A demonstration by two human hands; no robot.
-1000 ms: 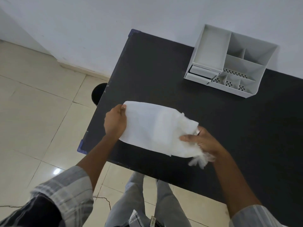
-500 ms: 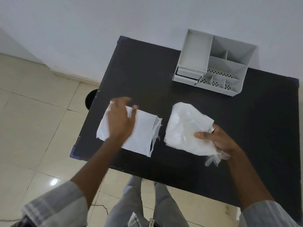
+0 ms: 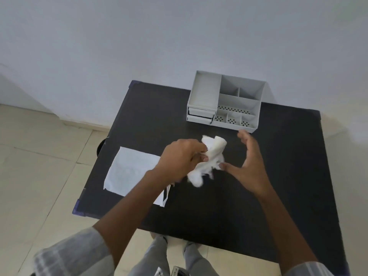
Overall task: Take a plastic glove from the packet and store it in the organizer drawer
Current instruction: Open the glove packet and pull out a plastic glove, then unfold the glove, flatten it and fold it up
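A crumpled white plastic glove (image 3: 212, 158) hangs above the middle of the black table (image 3: 258, 196). My left hand (image 3: 180, 158) grips it from the left. To its right, my right hand (image 3: 248, 162) has its fingers spread, with only the thumb tip touching the glove. The flat white packet (image 3: 131, 170) lies on the table's left side, partly under my left forearm. The grey organizer (image 3: 225, 101) stands at the table's far edge, with two shut drawers (image 3: 201, 114) stacked at its front left.
The organizer has several open compartments, some with perforated floors. A white wall rises behind the table. Tiled floor lies to the left, with a dark round object (image 3: 101, 149) by the table's left edge. My legs show below the near edge.
The packet has been let go and lies flat on the left. My left hand moved right and took the glove, now bunched up. My right hand opened its fingers.
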